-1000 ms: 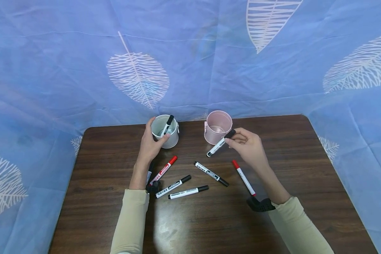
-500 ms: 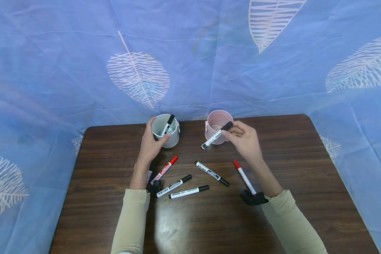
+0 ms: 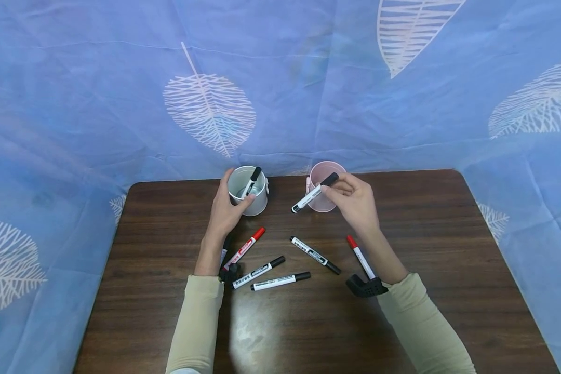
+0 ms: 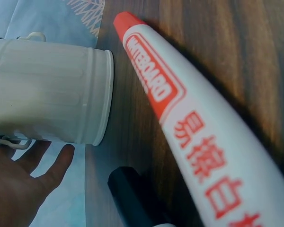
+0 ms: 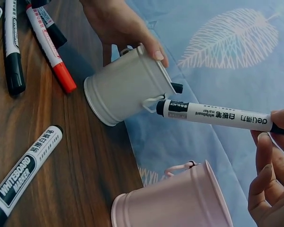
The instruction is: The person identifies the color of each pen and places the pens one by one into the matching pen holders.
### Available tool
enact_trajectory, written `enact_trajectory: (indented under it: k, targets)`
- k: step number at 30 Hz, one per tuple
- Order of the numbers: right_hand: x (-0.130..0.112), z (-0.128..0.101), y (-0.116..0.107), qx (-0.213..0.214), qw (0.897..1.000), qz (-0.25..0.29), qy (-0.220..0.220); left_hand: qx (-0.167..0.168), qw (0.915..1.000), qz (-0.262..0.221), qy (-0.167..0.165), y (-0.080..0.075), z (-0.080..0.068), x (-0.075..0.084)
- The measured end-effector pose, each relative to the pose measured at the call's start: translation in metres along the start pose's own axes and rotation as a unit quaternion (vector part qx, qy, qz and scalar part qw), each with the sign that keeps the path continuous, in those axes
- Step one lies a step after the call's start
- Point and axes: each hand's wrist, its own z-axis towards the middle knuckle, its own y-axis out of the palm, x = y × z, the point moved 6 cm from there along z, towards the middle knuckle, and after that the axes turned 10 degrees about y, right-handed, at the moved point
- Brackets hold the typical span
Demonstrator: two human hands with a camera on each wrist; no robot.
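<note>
My left hand (image 3: 225,210) grips the rim and side of a pale green-white bucket (image 3: 256,208), thumb at the near side of the rim. One black-capped marker (image 3: 251,182) leans inside that bucket. My right hand (image 3: 357,204) pinches a black-capped whiteboard marker (image 3: 307,199) near its cap, tilted, its plain end pointing left. In the head view this marker overlaps a pink bucket (image 3: 328,206); in the right wrist view it is held above the pink bucket, its end close to the pale bucket (image 5: 128,85).
Black-capped markers (image 3: 315,255) (image 3: 280,281) (image 3: 258,273) lie on the dark wooden table (image 3: 168,223). Red-capped markers rest at the left (image 3: 244,248) and right (image 3: 361,257). Another marker is partly hidden by the left wrist. A blue leaf-patterned cloth (image 3: 285,93) hangs behind.
My right hand has moved left and away from me with the marker, from beside the pink bucket to in front of it. My left hand keeps its grip on the pale bucket.
</note>
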Motion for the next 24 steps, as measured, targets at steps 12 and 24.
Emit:
enact_trajectory:
  k: [12, 24]
  targets:
    - [-0.010, 0.014, 0.020, -0.017, 0.997, 0.068, -0.009, 0.004, 1.0000, 0.004, 0.005, -0.004, 0.001, 0.000]
    - [-0.019, 0.023, 0.042, -0.012, 0.998, 0.059, -0.030, -0.002, 1.0000, 0.009, -0.002, -0.001, 0.000, -0.001]
